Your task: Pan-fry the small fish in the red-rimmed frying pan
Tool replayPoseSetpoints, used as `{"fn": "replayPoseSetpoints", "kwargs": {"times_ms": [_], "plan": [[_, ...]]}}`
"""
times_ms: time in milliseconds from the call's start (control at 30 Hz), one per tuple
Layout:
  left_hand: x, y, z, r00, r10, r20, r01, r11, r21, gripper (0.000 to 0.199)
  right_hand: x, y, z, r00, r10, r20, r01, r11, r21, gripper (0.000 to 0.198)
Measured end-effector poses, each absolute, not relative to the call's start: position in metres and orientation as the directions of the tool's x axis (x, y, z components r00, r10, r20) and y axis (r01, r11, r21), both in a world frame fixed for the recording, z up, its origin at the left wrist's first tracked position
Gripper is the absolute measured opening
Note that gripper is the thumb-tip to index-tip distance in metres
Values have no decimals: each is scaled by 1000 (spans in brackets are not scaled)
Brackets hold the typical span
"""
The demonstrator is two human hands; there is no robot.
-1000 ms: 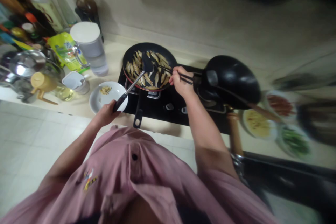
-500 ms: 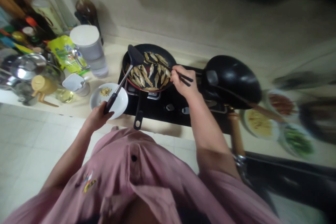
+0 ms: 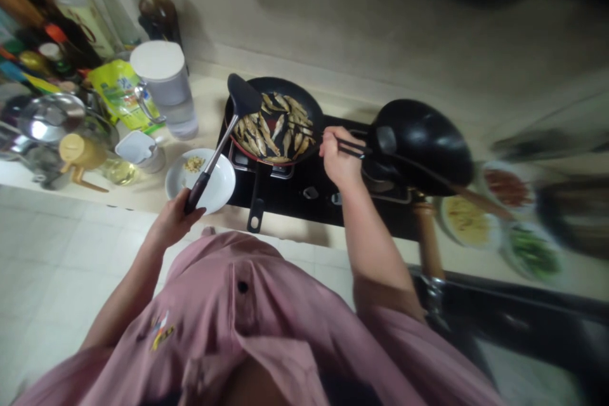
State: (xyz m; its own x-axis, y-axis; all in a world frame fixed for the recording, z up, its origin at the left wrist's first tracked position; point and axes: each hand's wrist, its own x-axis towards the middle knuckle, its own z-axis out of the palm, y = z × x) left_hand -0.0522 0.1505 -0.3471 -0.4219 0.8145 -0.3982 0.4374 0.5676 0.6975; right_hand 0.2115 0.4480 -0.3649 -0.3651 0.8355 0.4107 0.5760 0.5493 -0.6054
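So the small browned fish (image 3: 259,141) are spread in a loose ring inside the frying pan (image 3: 283,84), with a bare patch near the middle. They look light and stiff-skinned, probably slippery with oil and easy to break, so they're best pinched mid-body or lifted flat from underneath.

The pan itself is dark, smooth and shallow, red around the outside, and likely a bit heavy. It's best gripped by the long black handle at about half past six.

The spatula (image 3: 221,144) (black blade, metal shaft, dark grip) is held in the left hand (image 3: 178,219) at 8 o'clock, blade raised over the pan's 10–11 o'clock rim. Dark chopsticks (image 3: 352,148) are pinched in the right hand (image 3: 342,155) at 4 o'clock; whether a fish is touched by the tips can't be told.

Further out, a glossy white plate (image 3: 219,187) with pale chopped bits (image 3: 194,164) is set on the bench (image 3: 297,227) at 8. A clear, white-lidded pitcher (image 3: 164,92) is parked at 9, and a shiny round-bottomed wok (image 3: 423,146) at 3.
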Motion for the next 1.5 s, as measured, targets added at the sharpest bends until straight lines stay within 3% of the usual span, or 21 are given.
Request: {"fn": "replayPoseSetpoints", "kwargs": {"times_ms": [367, 633, 800, 1167, 1500], "plan": [[-64, 144, -350, -392, 843, -368, 450, 524, 723, 31, 188, 438, -376, -476, 821, 315, 445, 534, -719, 31], [-73, 136, -354, -387, 846, -366, 434, 517, 738, 33, 194, 423, -371, -640, 658, 398, 408, 729, -549, 30], [-77, 134, -354, -382, 856, -348, 446, 501, 741, 33, 196, 412, -371, -561, 733, 386, 496, 670, -552, 34], [-81, 137, -347, -363, 855, -371, 433, 507, 745, 31, 196, 407, -367, -607, 704, 368, 517, 702, -490, 35], [-86, 142, -357, -305, 855, -419, 252, 497, 830, 35, 227, 378, -356, -362, 789, 496, 620, 601, -505, 40]]}}
